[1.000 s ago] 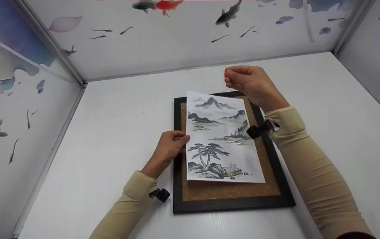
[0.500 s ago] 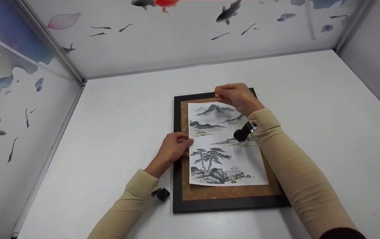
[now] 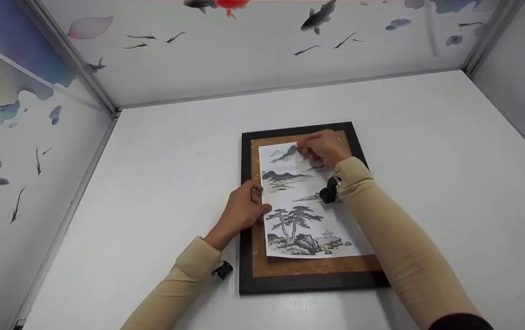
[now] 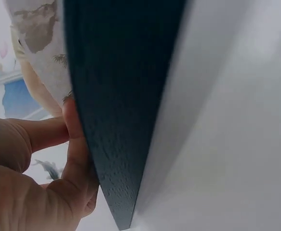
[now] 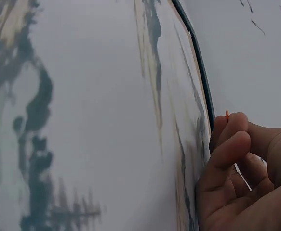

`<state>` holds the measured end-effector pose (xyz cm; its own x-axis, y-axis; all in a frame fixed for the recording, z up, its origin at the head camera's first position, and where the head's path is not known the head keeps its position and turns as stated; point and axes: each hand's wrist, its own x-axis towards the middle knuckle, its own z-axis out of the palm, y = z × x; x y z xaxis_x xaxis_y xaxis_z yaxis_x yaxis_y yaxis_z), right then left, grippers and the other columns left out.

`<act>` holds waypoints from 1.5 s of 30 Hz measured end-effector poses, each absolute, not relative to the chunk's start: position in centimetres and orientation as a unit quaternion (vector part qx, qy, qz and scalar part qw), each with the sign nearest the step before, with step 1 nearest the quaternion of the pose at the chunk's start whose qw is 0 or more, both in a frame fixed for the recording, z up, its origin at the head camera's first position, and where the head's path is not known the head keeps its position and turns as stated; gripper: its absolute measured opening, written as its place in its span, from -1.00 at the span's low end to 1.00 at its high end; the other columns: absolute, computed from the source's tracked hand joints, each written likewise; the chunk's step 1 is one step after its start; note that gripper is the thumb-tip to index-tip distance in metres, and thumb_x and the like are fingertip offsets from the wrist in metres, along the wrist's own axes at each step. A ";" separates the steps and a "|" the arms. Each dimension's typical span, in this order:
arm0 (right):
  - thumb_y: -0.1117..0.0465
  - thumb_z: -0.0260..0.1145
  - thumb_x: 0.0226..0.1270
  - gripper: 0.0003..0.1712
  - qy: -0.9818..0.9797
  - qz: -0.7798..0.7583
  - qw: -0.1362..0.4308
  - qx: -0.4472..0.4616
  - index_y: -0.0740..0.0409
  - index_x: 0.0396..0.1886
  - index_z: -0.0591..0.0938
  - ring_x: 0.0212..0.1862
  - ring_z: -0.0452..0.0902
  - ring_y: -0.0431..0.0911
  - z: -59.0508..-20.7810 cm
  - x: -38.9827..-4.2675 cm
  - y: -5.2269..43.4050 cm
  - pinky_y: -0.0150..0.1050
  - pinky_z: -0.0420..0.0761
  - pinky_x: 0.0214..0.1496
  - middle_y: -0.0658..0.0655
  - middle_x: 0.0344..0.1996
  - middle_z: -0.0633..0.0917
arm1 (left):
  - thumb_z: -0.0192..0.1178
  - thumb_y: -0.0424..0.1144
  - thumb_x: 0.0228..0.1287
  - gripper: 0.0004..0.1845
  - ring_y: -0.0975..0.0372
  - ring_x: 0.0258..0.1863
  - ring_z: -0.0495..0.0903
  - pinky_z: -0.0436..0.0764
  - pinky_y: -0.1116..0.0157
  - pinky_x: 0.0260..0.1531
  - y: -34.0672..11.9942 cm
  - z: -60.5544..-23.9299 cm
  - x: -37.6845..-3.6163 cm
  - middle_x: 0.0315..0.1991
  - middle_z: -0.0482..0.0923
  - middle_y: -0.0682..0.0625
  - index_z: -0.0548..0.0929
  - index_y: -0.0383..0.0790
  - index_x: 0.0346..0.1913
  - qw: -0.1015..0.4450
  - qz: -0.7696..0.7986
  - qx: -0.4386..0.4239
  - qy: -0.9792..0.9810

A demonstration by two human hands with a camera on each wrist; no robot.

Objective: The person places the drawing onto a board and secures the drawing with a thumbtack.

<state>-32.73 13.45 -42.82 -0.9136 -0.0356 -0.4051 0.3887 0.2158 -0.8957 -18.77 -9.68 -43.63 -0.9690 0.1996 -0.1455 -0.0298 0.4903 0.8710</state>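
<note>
A white paper sheet (image 3: pixel 299 188) printed with an ink landscape lies over a black-framed cork board (image 3: pixel 308 268). At the sheet's left edge, my left hand (image 3: pixel 241 206) pinches the paper, thumb on the edge; the left wrist view shows those fingers close against the black frame (image 4: pixel 116 120). My right hand (image 3: pixel 324 147) is over the sheet's top edge and hides its upper right part. Between its fingertips shows the orange tip of a small pushpin (image 5: pixel 227 114), mostly hidden by the fingers. The sheet's bottom edge bows slightly and casts a shadow on the cork.
The board lies on a white table (image 3: pixel 175 160). Upright panels with painted fish stand behind (image 3: pixel 244 59) and at the left (image 3: pixel 28 160), with another panel (image 3: pixel 519 91) at the right. Each wrist wears a small black camera.
My right hand has come down and left from above the board to the paper's top edge. The sheet has lowered onto the cork; my left hand has shifted slightly right with it.
</note>
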 end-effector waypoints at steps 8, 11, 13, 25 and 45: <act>0.24 0.42 0.39 -0.78 0.813 -0.560 0.123 0.102 0.23 -0.04 0.77 -0.56 0.41 -0.27 -43.4 -33.2 12.6 -0.39 0.39 -0.54 -0.02 -0.51 0.65 | 0.34 -0.41 0.28 -0.67 0.20 -0.40 0.43 0.47 0.26 -0.39 -9.0 -43.4 -18.3 -0.27 0.48 -0.11 0.58 -0.42 0.08 0.059 0.375 0.115 0.918; 0.24 0.43 0.37 -0.76 0.836 -0.530 0.105 0.094 0.27 -0.05 0.78 -0.59 0.37 -0.25 -43.5 -33.2 12.5 -0.38 0.38 -0.55 -0.01 -0.52 0.62 | 0.34 -0.42 0.28 -0.70 0.15 -0.35 0.43 0.48 0.20 -0.34 -8.8 -43.3 -18.3 -0.23 0.49 -0.15 0.59 -0.43 0.04 0.041 0.346 0.139 0.927; 0.24 0.43 0.37 -0.76 0.844 -0.518 0.102 0.093 0.30 -0.07 0.79 -0.59 0.37 -0.25 -43.4 -33.2 12.5 -0.37 0.40 -0.54 -0.02 -0.53 0.61 | 0.33 -0.42 0.29 -0.73 0.13 -0.34 0.45 0.50 0.17 -0.30 -8.7 -43.4 -18.3 -0.21 0.51 -0.17 0.60 -0.43 0.00 0.036 0.337 0.148 0.929; 0.21 0.41 0.37 -0.78 0.842 -0.516 0.115 0.105 0.34 -0.23 0.76 -0.54 0.52 -0.20 -43.0 -33.0 12.4 -0.33 0.58 -0.47 0.06 -0.54 0.68 | 0.28 -0.45 0.36 -0.75 0.26 -0.63 0.32 0.34 0.34 -0.59 -8.7 -43.1 -18.7 -0.56 0.55 -0.08 0.74 -0.39 0.06 0.074 0.333 0.151 0.928; 0.21 0.41 0.36 -0.76 0.855 -0.498 0.111 0.098 0.37 -0.24 0.76 -0.54 0.55 -0.18 -43.0 -32.8 12.4 -0.33 0.60 -0.46 0.06 -0.59 0.67 | 0.28 -0.43 0.35 -0.75 0.20 -0.49 0.52 0.52 0.30 -0.49 -8.6 -42.7 -18.9 -0.25 0.72 -0.20 0.76 -0.37 0.04 0.096 0.323 0.162 0.928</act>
